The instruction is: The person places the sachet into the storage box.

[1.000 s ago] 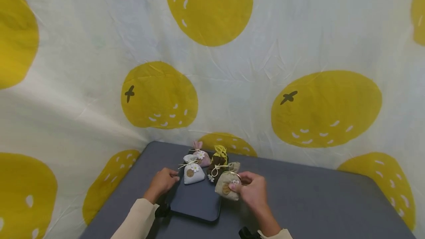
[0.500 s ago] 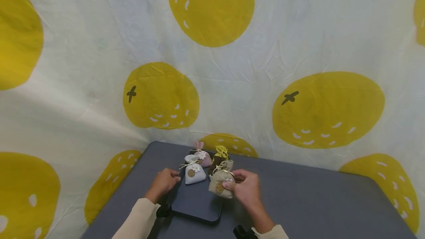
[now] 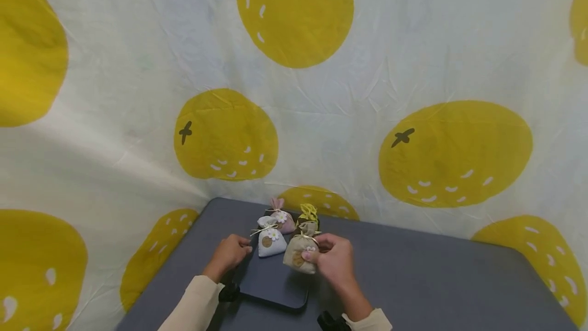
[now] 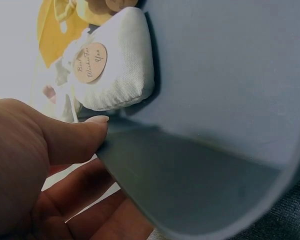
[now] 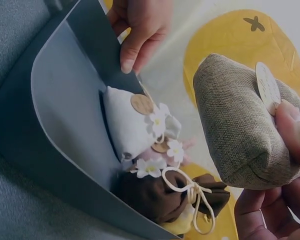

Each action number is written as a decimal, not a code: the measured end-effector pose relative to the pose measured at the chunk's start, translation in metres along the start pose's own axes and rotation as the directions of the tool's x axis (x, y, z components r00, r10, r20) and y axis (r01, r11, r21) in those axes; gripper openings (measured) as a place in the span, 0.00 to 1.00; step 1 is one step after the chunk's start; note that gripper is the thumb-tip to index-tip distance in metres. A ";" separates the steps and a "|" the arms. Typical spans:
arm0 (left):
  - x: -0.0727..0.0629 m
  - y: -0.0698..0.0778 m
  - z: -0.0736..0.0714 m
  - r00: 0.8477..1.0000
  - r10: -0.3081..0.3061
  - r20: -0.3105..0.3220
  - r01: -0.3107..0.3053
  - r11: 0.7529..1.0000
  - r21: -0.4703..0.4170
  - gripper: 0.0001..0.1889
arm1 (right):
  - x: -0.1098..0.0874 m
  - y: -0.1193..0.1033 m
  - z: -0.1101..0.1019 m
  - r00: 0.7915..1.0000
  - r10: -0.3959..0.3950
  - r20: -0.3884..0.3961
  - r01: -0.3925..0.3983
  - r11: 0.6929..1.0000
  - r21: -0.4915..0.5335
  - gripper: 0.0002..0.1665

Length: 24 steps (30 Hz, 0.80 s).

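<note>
My left hand (image 3: 228, 255) grips the left wall of a dark grey open box (image 3: 266, 282), thumb inside the rim and fingers outside in the left wrist view. My right hand (image 3: 336, 263) pinches a beige drawstring sachet (image 5: 235, 120) with a round tag, holding it above the box's right side. A white sachet (image 4: 122, 65) with a flower and tag sits inside. Behind it is a pink sachet (image 3: 286, 222). A brown sachet (image 5: 150, 197) with a cord bow lies by the far right wall, partly hidden behind the beige one in the head view.
Yellow cloth (image 3: 309, 212) shows at the back right of the box. The box stands on a dark grey table (image 3: 413, 269). A white curtain (image 3: 321, 142) printed with yellow fruit hangs behind and to the left of the table.
My right hand has moved left with the beige sachet, from the box's right edge to over its inside, covering more of the brown sachet. The left hand keeps its grip on the box.
</note>
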State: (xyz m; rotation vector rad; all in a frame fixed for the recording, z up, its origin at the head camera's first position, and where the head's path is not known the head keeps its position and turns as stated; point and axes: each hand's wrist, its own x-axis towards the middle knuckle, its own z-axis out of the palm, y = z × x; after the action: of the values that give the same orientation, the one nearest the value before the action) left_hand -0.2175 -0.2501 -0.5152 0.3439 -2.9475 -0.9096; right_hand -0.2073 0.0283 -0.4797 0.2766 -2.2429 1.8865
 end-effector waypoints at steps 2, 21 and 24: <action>0.001 -0.001 0.002 1.000 -0.002 0.003 0.002 1.000 0.004 0.14 | 0.000 0.001 0.002 1.000 -0.001 0.003 0.001 1.000 0.010 0.18; 0.003 -0.002 0.005 1.000 -0.020 -0.010 0.020 1.000 -0.006 0.14 | -0.002 0.000 0.021 0.999 -0.030 0.019 0.031 0.998 -0.049 0.18; 0.003 -0.002 0.005 1.000 -0.014 -0.015 0.014 1.000 -0.007 0.14 | -0.002 -0.001 0.024 0.999 -0.041 0.027 0.042 0.998 -0.041 0.18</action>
State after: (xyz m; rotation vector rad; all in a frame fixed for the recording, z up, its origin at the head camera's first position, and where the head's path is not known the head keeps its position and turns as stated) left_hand -0.2201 -0.2497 -0.5204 0.3705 -2.9316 -0.9142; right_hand -0.2060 0.0043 -0.4838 0.3399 -2.2724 1.8235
